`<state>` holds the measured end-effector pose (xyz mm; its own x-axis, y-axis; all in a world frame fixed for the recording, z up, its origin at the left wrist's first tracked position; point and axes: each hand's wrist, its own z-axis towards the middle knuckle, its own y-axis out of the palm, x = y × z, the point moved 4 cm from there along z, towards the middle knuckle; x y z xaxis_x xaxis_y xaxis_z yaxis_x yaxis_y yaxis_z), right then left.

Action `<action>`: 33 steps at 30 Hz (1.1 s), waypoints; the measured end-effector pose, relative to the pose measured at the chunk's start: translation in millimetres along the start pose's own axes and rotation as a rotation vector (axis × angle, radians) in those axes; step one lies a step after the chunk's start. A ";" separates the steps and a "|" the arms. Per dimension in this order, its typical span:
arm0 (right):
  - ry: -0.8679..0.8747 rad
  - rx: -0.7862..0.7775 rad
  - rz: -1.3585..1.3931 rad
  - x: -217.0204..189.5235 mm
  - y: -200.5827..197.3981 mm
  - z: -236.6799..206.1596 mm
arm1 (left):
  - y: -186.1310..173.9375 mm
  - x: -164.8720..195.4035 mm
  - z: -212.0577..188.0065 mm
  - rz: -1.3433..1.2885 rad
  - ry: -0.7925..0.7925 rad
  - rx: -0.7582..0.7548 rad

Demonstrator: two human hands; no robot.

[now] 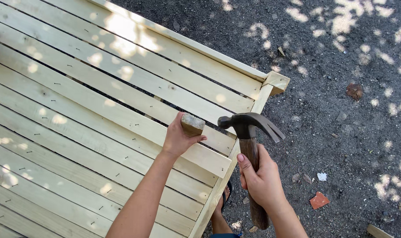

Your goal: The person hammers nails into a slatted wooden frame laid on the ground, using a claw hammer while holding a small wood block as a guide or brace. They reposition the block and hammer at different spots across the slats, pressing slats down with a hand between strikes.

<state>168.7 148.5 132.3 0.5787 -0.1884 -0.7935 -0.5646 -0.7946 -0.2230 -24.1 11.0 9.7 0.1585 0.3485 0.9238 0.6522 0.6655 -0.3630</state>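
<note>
Your left hand (177, 140) is closed around a small wood block (192, 124), holding it upright on a slat near the end of the pale slatted frame (99, 110). Your right hand (262, 178) grips the wooden handle of a claw hammer (250, 125), whose dark head hangs just right of the block, face toward it, not touching. Under the hammer runs the frame's end rail. Beyond lies dark gravel (341, 66) with a red shard (319, 200) and a dry leaf (354, 91); your sandalled foot (222, 207) shows below.

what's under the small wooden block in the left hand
The wooden block, gripped by the left hand, sits over a pale slat of the slatted frame. Whether it touches the slat, or covers a nail, is hidden.
</note>
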 end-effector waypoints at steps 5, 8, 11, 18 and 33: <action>-0.022 -0.009 -0.212 7.9 7.2 -3.9 | 17.0 -15.2 0.2 -0.047 -0.051 0.166; -0.155 0.061 -0.281 4.1 6.3 -8.2 | 22.8 -19.0 -5.0 -0.234 -0.062 0.197; -0.026 0.094 -0.126 25.0 11.1 -22.2 | 25.6 -16.9 -6.0 -0.311 -0.063 0.172; 0.017 0.194 -0.337 130.3 77.1 -33.0 | 25.9 -12.2 1.5 -0.187 -0.060 0.165; -0.042 0.335 -0.340 158.4 113.2 -32.2 | 12.6 -11.4 11.0 -0.472 -0.151 0.098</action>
<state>215.4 10.1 -0.4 0.7428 0.0793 -0.6648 -0.5099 -0.5764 -0.6385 -25.8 22.8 -6.7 -0.2504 0.0814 0.9647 0.5535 0.8296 0.0736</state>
